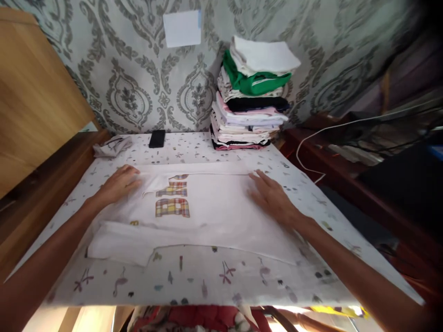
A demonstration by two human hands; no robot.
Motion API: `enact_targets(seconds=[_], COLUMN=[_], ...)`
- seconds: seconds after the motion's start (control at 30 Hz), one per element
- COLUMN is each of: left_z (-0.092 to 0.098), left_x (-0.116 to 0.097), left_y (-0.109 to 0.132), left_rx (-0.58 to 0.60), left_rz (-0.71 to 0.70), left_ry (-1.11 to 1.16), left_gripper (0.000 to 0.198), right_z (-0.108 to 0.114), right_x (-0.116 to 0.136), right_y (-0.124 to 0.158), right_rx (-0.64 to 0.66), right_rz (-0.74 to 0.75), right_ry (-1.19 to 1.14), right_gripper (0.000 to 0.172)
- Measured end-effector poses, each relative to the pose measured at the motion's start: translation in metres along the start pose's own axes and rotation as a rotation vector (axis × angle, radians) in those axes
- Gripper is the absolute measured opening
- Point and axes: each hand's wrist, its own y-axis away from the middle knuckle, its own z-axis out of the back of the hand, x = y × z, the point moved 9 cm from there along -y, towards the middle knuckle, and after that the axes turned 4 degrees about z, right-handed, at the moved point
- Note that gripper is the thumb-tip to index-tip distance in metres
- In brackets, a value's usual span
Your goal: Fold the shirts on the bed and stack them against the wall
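Note:
A white garment (207, 216) with a plaid patch print lies spread flat on the table (194, 281), which has a patterned white cover. My left hand (119, 184) rests flat on the garment's left part, fingers stretched out. My right hand (272, 196) lies flat on its right part, fingers spread. Neither hand grips anything.
A tall stack of folded clothes (251, 99) stands at the table's back right against the patterned wall. A black phone (157, 138) and a crumpled cloth (112, 146) lie at the back left. A wooden panel (31, 92) is on the left; a white cable (311, 138) runs at right.

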Motion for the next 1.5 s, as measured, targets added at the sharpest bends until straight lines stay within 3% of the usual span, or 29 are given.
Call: enact_targets(seconds=[0.13, 0.2, 0.33, 0.43, 0.47, 0.57, 0.63, 0.77, 0.83, 0.9, 1.0, 1.07, 1.13, 1.17, 1.2, 1.33, 1.43, 1.5], left_z=[-0.01, -0.015, -0.023, -0.023, -0.018, 0.005, 0.0, -0.056, -0.067, -0.056, -0.016, -0.006, -0.012, -0.015, -0.019, -0.036, -0.041, -0.026], left_x=[-0.06, -0.084, -0.098, -0.092, -0.084, -0.045, -0.029, -0.036, -0.038, -0.038, -0.044, -0.057, -0.074, -0.08, -0.084, -0.089, -0.088, -0.082], left_y=[0.075, 0.109, 0.13, 0.115, 0.101, 0.051, 0.028, 0.003, 0.003, 0.009, 0.029, 0.057, 0.098, 0.114, 0.126, 0.144, 0.147, 0.139], left_rx=[0.64, 0.784, 0.676, 0.598, 0.507, 0.056, -0.076, 0.144, 0.21, 0.204, 0.217, 0.436, 0.751, 0.804, 0.793, 0.514, 0.486, 0.456], left_rz=[-0.163, -0.205, -0.214, -0.207, -0.176, -0.019, 0.011, -0.16, -0.201, -0.195, -0.196, -0.213, -0.241, -0.246, -0.249, -0.255, -0.308, -0.299], left_ry=[0.287, 0.289, 0.138, 0.253, 0.314, 0.361, 0.277, 0.053, 0.032, 0.131, 0.363, 0.417, 0.363, 0.296, 0.208, -0.088, -0.017, 0.062], left_gripper=[0.032, 0.026, 0.025, 0.025, 0.031, 0.051, 0.062, 0.077, 0.077, 0.072, 0.058, 0.042, 0.031, 0.028, 0.025, 0.008, 0.014, 0.011], right_z=[0.012, 0.011, 0.005, 0.002, 0.001, -0.001, -0.005, -0.007, -0.002, 0.003, 0.01, 0.013, 0.014, 0.014, 0.013, 0.014, 0.016, 0.02], right_x=[0.043, 0.052, 0.049, 0.046, 0.047, 0.045, 0.041, 0.04, 0.043, 0.048, 0.052, 0.052, 0.05, 0.049, 0.048, 0.045, 0.04, 0.033], right_y=[0.082, 0.115, 0.146, 0.149, 0.148, 0.148, 0.149, 0.151, 0.15, 0.149, 0.147, 0.147, 0.146, 0.145, 0.144, 0.14, 0.137, 0.132], right_rx=[0.044, 0.074, 0.018, -0.043, -0.066, -0.135, -0.162, -0.194, -0.208, -0.191, -0.161, -0.165, -0.18, -0.184, -0.192, -0.206, -0.143, -0.088], right_rz=[0.141, 0.143, 0.094, 0.111, 0.137, 0.195, 0.194, 0.178, 0.172, 0.168, 0.177, 0.181, 0.173, 0.164, 0.151, 0.093, 0.03, -0.043], right_ry=[-0.158, -0.179, -0.142, -0.132, -0.13, -0.116, -0.117, -0.158, -0.176, -0.192, -0.221, -0.225, -0.204, -0.188, -0.175, -0.182, -0.266, -0.346], right_gripper=[0.046, 0.041, 0.038, 0.036, 0.036, 0.035, 0.035, 0.033, 0.032, 0.031, 0.028, 0.025, 0.023, 0.022, 0.022, 0.027, 0.03, 0.033])
